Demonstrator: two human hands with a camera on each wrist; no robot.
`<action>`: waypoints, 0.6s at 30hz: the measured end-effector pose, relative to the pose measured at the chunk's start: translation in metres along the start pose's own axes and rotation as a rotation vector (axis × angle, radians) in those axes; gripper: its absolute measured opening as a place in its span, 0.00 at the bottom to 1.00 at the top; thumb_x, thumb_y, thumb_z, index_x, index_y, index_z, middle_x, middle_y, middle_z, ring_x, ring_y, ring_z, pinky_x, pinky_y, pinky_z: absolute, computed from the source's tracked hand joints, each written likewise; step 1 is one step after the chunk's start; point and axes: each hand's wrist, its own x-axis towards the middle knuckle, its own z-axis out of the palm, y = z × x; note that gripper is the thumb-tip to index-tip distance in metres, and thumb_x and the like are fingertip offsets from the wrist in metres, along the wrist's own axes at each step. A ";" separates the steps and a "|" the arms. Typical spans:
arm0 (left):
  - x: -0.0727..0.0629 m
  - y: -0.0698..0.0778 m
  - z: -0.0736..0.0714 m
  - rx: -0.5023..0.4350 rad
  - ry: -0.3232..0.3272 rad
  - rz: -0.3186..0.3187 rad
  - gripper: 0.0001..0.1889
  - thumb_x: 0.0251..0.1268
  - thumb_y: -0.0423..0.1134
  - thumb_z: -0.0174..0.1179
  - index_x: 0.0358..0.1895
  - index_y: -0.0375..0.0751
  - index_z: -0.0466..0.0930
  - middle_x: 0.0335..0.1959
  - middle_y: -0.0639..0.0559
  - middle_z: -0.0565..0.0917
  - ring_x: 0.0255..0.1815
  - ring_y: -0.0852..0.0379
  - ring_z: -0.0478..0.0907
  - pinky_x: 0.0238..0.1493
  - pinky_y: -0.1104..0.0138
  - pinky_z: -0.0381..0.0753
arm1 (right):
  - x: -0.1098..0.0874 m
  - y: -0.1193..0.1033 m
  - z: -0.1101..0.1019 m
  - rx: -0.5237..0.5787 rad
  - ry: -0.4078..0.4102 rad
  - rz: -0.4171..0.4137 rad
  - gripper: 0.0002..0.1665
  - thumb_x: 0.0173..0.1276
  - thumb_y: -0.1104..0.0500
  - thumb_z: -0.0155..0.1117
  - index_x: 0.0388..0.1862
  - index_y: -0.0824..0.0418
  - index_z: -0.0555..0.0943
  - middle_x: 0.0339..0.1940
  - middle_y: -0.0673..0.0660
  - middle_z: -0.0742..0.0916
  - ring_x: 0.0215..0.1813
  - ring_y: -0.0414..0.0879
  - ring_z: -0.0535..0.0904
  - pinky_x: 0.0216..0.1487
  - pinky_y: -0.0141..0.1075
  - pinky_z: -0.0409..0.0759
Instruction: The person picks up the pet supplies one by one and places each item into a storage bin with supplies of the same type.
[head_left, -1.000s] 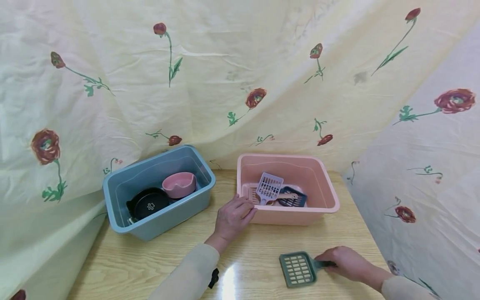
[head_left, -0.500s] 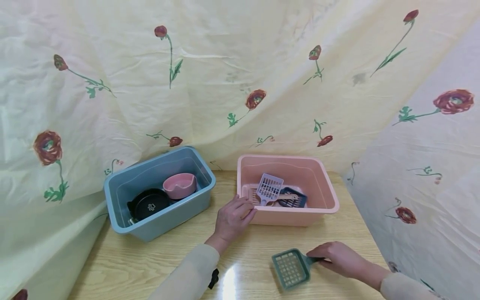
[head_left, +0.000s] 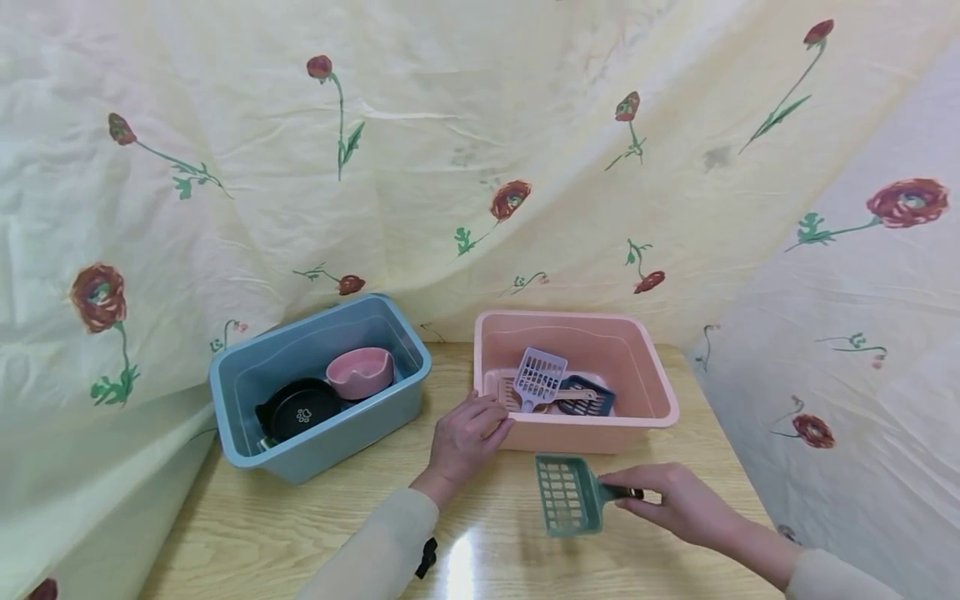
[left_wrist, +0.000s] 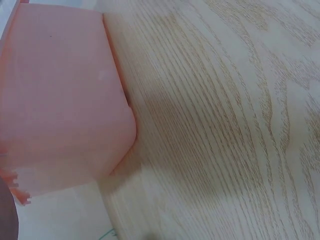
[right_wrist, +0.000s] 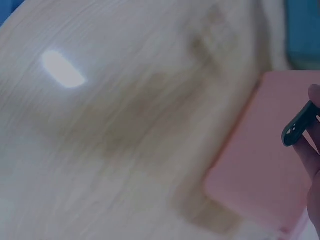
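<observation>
My right hand (head_left: 678,504) pinches the handle of a green slotted litter scoop (head_left: 592,492), thumb on one side and fingers on the other. The scoop's head points left, lifted over the table in front of the pink litter bin (head_left: 577,435). In the right wrist view the scoop's handle end (right_wrist: 299,125) sticks out between the fingers. My left hand (head_left: 467,433) holds the bin's near left rim, fingers over the edge. Inside the bin lie a lavender scoop (head_left: 551,367), a navy scoop (head_left: 600,402) and a beige scoop (head_left: 577,394), partly overlapping.
A blue bin (head_left: 360,435) stands angled at the left, with a pink bowl (head_left: 358,379) and a black paw-print dish (head_left: 292,425) in it. Flowered cloth (head_left: 420,167) hangs behind and along the sides of the wooden table (head_left: 300,525).
The right hand has raised the green scoop off the table and brought it forward and left toward the pink bin, its head tilting up. The left hand stays on the rim.
</observation>
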 end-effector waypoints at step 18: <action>-0.001 0.001 -0.001 -0.015 0.011 0.013 0.07 0.64 0.44 0.79 0.41 0.52 0.92 0.41 0.59 0.92 0.48 0.61 0.90 0.66 0.60 0.82 | 0.091 -0.023 -0.050 0.482 0.259 0.413 0.24 0.75 0.65 0.72 0.67 0.69 0.83 0.53 0.45 0.93 0.51 0.38 0.91 0.49 0.32 0.89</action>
